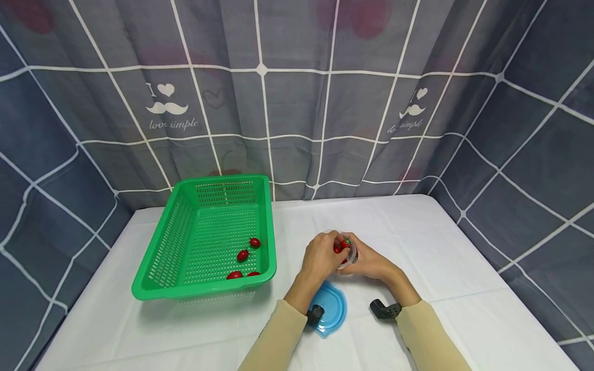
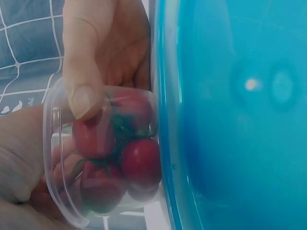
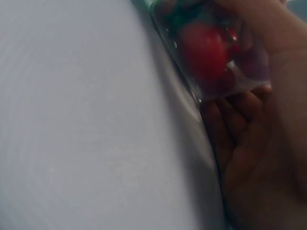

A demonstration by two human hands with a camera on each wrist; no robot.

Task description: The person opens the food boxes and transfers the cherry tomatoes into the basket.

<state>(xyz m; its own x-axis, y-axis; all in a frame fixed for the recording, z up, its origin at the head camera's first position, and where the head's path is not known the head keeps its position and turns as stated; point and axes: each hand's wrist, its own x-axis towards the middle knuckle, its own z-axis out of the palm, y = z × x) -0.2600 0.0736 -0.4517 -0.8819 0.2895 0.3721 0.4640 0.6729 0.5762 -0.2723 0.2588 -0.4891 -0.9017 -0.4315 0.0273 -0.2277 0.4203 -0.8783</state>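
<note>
Over the mouth of a small clear plastic cup [image 1: 353, 252], my left hand [image 1: 322, 253] reaches in from above, its thumb and fingers pinching a red cherry tomato [image 1: 337, 248]. The right hand [image 1: 371, 260] grips the cup from its right side, thumb pressed on the wall in the left wrist view. Several cherry tomatoes [image 2: 141, 155] with green stems show through the cup. In the right wrist view, the right hand's fingers curl around the cup [image 3: 211, 57]. A blue lid [image 1: 333, 306] lies on the table under the left wrist.
To the left stands a green perforated basket [image 1: 204, 293] with several red cherry tomatoes [image 1: 243, 255] near its front right corner. A white cloth [image 1: 464, 257] covers the table. Grey checked curtains [image 1: 297, 103] hang behind and at both sides.
</note>
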